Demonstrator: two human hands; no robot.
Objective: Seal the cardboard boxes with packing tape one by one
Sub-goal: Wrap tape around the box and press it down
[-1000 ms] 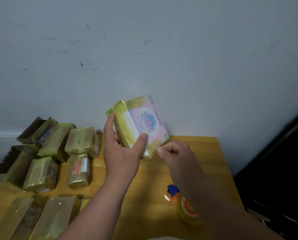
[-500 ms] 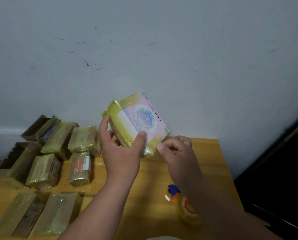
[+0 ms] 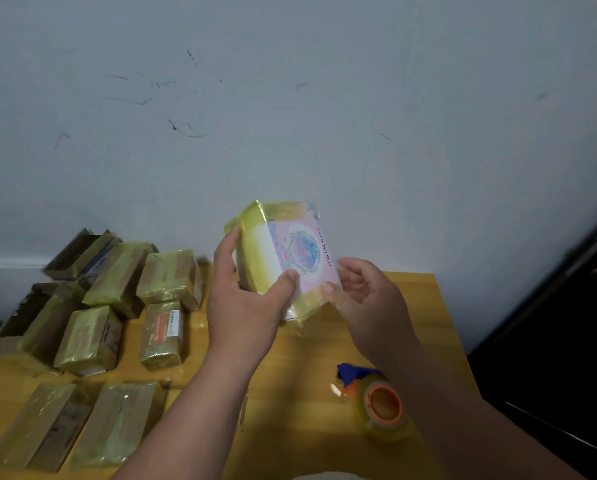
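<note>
A small box point(image 3: 283, 251) with a pink and blue printed face, wrapped in yellowish tape, is held up in front of the wall. My left hand point(image 3: 245, 299) grips its left side, thumb on the front face and fingers behind. My right hand point(image 3: 366, 292) holds the box's lower right corner, thumb on the front and fingers curled behind it. A roll of yellowish packing tape point(image 3: 383, 410) with an orange core lies on the wooden table point(image 3: 307, 358) below my right forearm, with a blue part beside it.
Several tape-wrapped cardboard boxes point(image 3: 117, 306) are stacked and laid out across the left half of the table. A grey wall stands right behind the table. A dark door or cabinet point(image 3: 567, 323) is at the right edge.
The box has turned so its printed face points more toward me and sits lower in view. My right hand has moved from a pinch beside the corner to hold the corner itself.
</note>
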